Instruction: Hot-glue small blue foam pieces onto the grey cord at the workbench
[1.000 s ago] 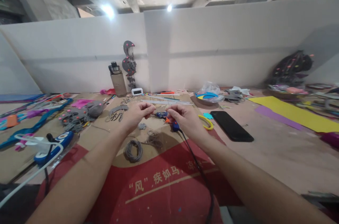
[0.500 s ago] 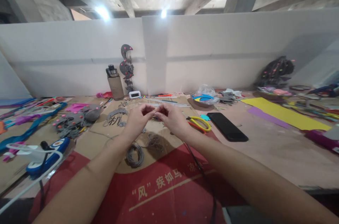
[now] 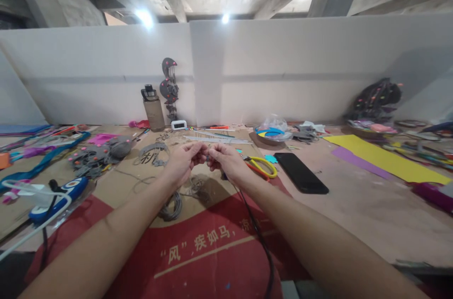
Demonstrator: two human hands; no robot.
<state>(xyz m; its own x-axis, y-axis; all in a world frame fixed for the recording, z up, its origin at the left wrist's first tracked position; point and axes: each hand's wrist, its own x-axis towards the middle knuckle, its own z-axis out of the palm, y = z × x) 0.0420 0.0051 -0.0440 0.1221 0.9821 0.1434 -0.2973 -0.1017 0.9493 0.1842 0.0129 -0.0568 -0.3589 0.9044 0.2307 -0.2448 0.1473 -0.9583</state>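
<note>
Left hand [image 3: 183, 163], right hand [image 3: 227, 162]: fingers pinch small piece [image 3: 207, 159] between them | pointing, long axis too small to tell | string coil [image 3: 178, 207] at 7 o'clock | cardboard [image 3: 208, 275] beneath | white wall [image 3: 300, 49] at 12 o'clock

The person shows one left hand [image 3: 184, 163] and one right hand [image 3: 227, 162]. There are one black phone [image 3: 300, 173], one bottle [image 3: 154, 115], one small white clock [image 3: 179, 125], one bowl [image 3: 272, 141], one blue power strip [image 3: 78, 186], one yellow sheet [image 3: 382, 155] and one purple strip [image 3: 359, 162]. Grey cord bundles [image 3: 174, 209] seem to number two, though the left arm [image 3: 116, 223] partly hides one. Overhead lights [image 3: 144, 18]: two.
</note>
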